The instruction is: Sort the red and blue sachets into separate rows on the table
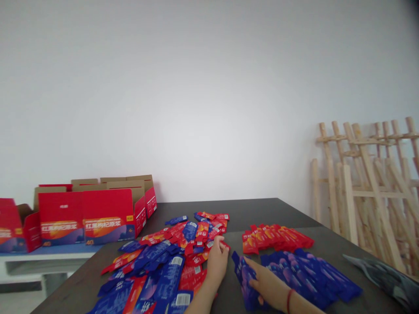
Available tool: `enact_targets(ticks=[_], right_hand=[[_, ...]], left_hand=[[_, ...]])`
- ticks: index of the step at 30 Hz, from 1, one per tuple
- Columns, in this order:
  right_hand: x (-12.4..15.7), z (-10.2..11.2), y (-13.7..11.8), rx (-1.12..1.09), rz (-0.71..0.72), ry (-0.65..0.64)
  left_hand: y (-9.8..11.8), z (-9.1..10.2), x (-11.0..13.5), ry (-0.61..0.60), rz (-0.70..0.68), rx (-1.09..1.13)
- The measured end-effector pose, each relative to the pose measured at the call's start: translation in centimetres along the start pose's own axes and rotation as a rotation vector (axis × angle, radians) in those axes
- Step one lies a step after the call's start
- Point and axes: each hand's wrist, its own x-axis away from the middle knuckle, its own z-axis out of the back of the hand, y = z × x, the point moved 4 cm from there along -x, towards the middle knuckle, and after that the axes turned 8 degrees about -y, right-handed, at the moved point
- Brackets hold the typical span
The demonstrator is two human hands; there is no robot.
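Observation:
A loose heap of red and blue sachets (170, 257) covers the dark table (258, 211). My left hand (218, 261) reaches to the heap's right edge, its fingers curled in a pinch on a red sachet (225, 245). My right hand (269, 284), with a red band at the wrist, lies flat with fingers stretched on the near end of a tidy row of blue sachets (310, 272). Behind that row lies an overlapping row of red sachets (276, 237).
Several open red cartons (108, 216) stand on a lower white surface (39, 257) at the left. Wooden frames (369, 187) lean on the wall at the right. A grey bag (386, 277) lies at the table's right edge.

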Motion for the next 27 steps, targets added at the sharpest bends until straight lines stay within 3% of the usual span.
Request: enact_targets(ticks=[4, 9, 13, 16, 21, 24, 27], right_hand=[[0.5, -0.5, 0.5, 0.102, -0.112, -0.024], [1.0, 0.6, -1.2, 0.544, -0.155, 0.081], [1.2, 0.9, -3.8, 0.754, -0.181, 0.118], [0.9, -0.4, -6.8, 0.858, 0.008, 0.189], [-0.8, -6.2, -10.8, 0.851, 0.608, 0.127], [-2.6, -8.9, -10.9, 0.878, 0.687, 0.105], [-3.7, -9.8, -10.2, 0.923, 0.703, 0.116]], left_hand=[[-0.2, 1.4, -0.7, 0.153, 0.012, 0.193], [-0.7, 1.0, -0.8, 0.158, -0.005, 0.4], [0.2, 1.4, -0.6, 0.208, -0.023, 0.517], [1.3, 2.6, -0.8, 0.265, -0.051, 0.603], [2.7, 4.9, -1.3, 0.341, -0.086, 0.642], [3.3, 5.5, -1.5, 0.363, -0.086, 0.668], [4.1, 5.3, -1.4, 0.336, -0.071, 0.663]])
